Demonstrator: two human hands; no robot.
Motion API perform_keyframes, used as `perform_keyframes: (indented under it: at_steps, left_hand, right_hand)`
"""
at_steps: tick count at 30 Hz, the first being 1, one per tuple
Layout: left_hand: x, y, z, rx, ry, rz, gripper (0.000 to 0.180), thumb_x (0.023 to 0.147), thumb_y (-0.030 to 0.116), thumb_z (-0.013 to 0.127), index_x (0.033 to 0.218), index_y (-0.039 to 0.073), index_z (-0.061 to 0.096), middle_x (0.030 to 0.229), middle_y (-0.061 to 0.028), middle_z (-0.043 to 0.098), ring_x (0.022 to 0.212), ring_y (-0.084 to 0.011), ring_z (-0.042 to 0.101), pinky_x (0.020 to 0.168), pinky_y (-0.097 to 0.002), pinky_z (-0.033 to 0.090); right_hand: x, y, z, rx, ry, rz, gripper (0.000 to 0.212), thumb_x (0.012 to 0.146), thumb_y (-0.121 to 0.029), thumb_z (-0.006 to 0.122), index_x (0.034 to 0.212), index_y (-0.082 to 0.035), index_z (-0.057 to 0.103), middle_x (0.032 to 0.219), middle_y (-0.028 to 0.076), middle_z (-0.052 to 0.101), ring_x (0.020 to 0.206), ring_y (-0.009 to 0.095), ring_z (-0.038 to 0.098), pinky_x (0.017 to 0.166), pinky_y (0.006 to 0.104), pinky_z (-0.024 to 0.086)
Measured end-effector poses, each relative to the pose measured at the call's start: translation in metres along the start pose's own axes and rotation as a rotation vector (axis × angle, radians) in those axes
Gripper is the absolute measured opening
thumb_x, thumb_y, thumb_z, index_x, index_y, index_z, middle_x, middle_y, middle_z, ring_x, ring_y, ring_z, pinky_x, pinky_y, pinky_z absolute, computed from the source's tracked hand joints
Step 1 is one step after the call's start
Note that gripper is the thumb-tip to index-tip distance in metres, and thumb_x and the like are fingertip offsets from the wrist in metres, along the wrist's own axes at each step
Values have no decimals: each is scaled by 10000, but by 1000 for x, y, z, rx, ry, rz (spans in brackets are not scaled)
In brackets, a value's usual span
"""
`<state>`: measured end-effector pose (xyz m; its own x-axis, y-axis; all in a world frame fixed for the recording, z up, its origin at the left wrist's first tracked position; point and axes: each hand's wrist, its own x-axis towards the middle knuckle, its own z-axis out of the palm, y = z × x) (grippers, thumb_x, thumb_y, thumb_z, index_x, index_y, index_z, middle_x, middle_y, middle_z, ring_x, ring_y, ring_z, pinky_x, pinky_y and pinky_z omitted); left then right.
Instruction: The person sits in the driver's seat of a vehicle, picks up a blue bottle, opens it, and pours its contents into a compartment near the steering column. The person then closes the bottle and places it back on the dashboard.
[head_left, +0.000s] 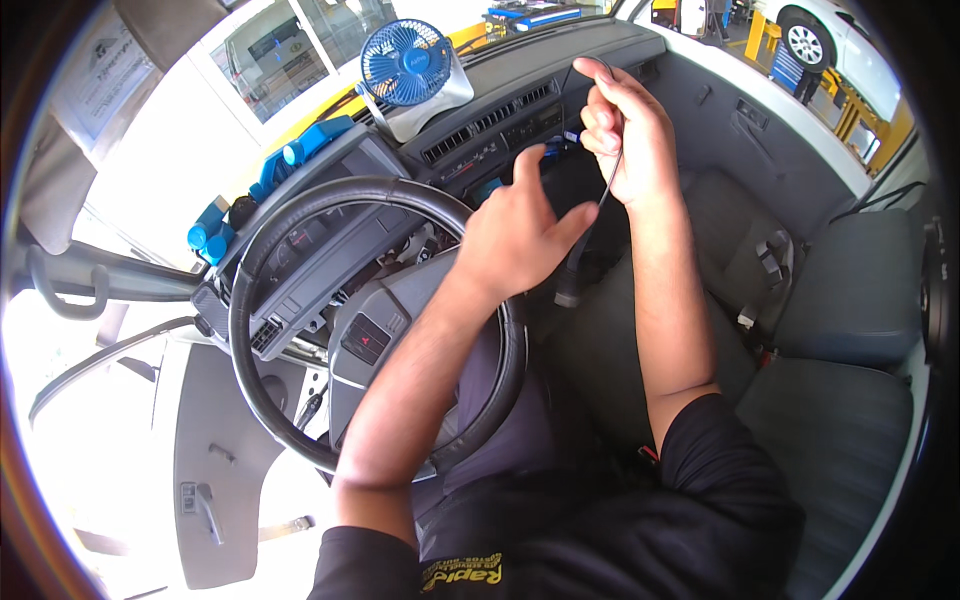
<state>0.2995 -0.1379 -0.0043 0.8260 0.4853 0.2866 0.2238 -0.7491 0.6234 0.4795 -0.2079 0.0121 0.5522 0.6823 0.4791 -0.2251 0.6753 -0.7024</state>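
Observation:
My right hand (635,135) is raised over the passenger side of the dashboard, its fingers closed around a thin dark cord (614,172). The cord loops over by the fingertips, and its lower part runs down towards my left thumb. In front of the steering wheel's (515,355) right rim, my left hand (515,230) is open, index finger pointing up and thumb stretched to the right. The thumb tip is close to the cord; whether they touch I cannot tell. My left hand's other fingers are mostly hidden.
A blue fan (406,62) stands on the dashboard (530,70), near several blue items (300,150) above the instrument panel. A dark lever (568,290) rises below my hands. Dark seats (835,430) fill the right side. The driver's door (215,460) stands open at left.

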Motion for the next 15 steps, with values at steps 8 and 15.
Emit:
perform_keyframes:
  at_steps: [8,15]
  left_hand:
    - [25,3,46,-709,-874,-68,280,994,285,677,1079,19,686,952,-90,694,769,-159,659,706,-317,556]
    - [-7,11,106,-485,-486,-80,867,820,316,890,1413,-98,412,875,-113,668,800,-231,698,715,-324,550]
  right_hand:
    - [-43,-11,-13,-235,186,-106,223,1069,-151,636,1210,-25,754,677,-46,508,555,27,384,486,205,300]
    - [-67,-14,-49,-139,368,-148,215,1075,-147,632,1201,-1,728,694,-35,492,564,37,407,491,201,324]
